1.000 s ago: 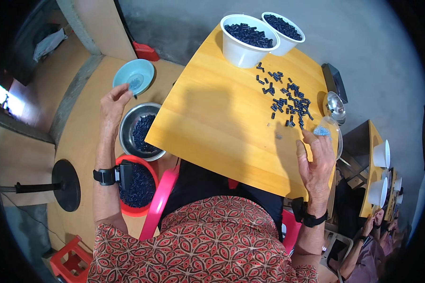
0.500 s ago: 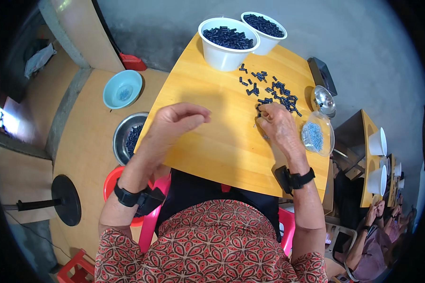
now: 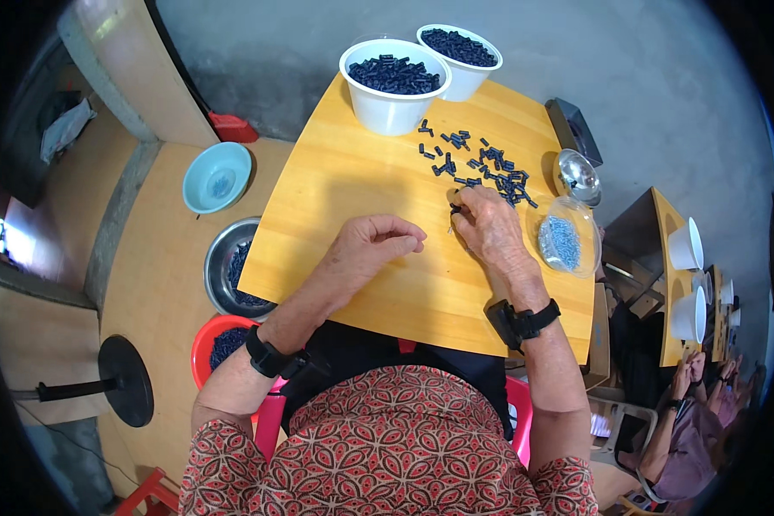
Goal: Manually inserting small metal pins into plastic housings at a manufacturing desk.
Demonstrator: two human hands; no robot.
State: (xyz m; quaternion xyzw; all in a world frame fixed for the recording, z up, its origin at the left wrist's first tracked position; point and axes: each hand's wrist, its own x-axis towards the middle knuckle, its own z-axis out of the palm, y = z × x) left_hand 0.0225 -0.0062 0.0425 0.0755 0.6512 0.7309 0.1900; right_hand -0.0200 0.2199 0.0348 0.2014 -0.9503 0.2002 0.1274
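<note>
My left hand hovers over the wooden table with thumb and fingertips pressed together; anything between them is too small to make out. To its right, my right hand pinches a small black tube-shaped piece close to the tabletop. A thin, pale bit shows just below that piece. Loose black pieces lie scattered beyond my right fingers. Beside the right hand stands a clear plastic tub with many small silvery parts in it.
Two white buckets of black pieces stand at the table's far end. A metal bowl and a dark box are at the right edge. A blue basin, a steel bowl and a red basin sit left. Other people work at right.
My left hand has moved right and nearer to me, closer to the right hand. The right hand has turned slightly, and the black piece in its fingers now shows.
</note>
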